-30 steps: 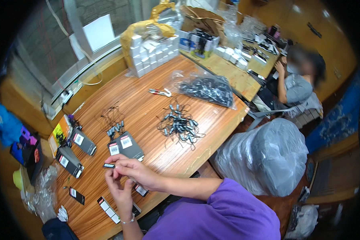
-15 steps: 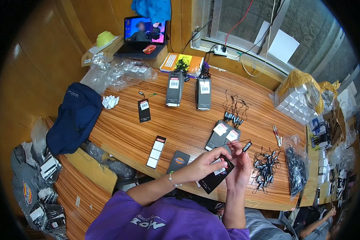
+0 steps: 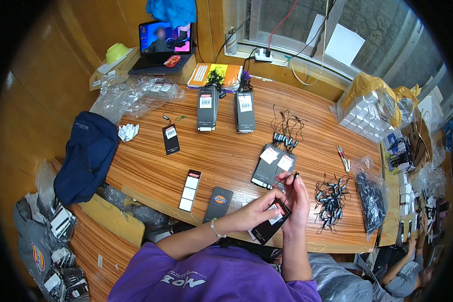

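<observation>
My left hand (image 3: 259, 209) pinches a black hang tag (image 3: 268, 230) with a white sticker, tilted above the table's near edge. My right hand (image 3: 298, 205) is closed beside it, its raised fingertips pinching a thin black hang tag string (image 3: 296, 175) that runs toward the tag's top. Whether the string passes through the tag is hidden by my fingers. Just beyond my hands lie two grey tag stacks (image 3: 263, 163) with white stickers and black strings. Right of my right hand sits a tangled pile of black strings (image 3: 332, 204). A grey tag (image 3: 218, 204) lies near my left wrist.
Two tag stacks (image 3: 206, 110) stand toward the back. A sticker strip (image 3: 190, 190) and single black tag (image 3: 171, 139) lie left. Right are snips (image 3: 343, 158), a bag of black strings (image 3: 370, 201) and white boxes (image 3: 365, 118). A laptop (image 3: 166, 43) stands behind; another person's arm (image 3: 400, 264) shows lower right.
The view has shifted slightly. My right fingertips have closed over the string's end piece, which hung visible beside them before. My left hand keeps the black tag in nearly the same place.
</observation>
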Available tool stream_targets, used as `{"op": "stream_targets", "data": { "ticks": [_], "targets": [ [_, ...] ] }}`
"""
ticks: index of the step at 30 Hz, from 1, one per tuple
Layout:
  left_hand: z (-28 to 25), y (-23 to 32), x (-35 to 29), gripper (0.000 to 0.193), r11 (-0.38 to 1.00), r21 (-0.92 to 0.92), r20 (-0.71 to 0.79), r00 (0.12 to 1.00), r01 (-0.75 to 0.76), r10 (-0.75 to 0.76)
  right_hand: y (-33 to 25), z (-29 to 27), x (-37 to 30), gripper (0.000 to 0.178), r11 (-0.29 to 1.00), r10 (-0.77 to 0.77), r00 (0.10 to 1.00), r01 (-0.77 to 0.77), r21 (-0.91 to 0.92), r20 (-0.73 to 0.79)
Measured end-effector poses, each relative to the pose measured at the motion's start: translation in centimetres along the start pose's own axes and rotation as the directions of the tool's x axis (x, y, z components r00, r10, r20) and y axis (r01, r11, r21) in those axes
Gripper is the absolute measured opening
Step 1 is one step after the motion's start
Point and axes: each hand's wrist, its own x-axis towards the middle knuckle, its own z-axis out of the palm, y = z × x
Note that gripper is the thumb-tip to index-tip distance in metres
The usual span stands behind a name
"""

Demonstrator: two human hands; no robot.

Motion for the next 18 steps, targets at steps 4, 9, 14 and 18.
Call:
{"op": "stream_targets", "data": {
  "ticks": [4,9,14,18],
  "targets": [
    [2.1,1.2,-0.9,0.025,0.941,0.339,-0.156,0.985,-0.016,0.073,0.0,0.5,0.0,0.017,0.98,-0.155,0.979,0.136,-0.145,-0.129],
    [2.3,1.4,-1.4,0.025,0.921,0.388,-0.123,0.992,0.024,0.025,-0.6,-0.7,-0.1,0.017,0.965,-0.149,0.988,0.139,-0.223,-0.028],
    [0.5,2.4,-1.1,0.026,0.94,0.342,-0.149,0.988,0.006,0.048,-3.0,-2.3,0.2,0.019,0.992,-0.049,0.998,0.046,0.12,0.024],
    [-1.2,3.1,-1.2,0.026,0.994,0.073,-0.154,0.986,0.08,-0.068,-5.7,-3.3,1.2,0.016,0.981,-0.186,0.98,0.189,0.046,-0.071]
  ]
}}
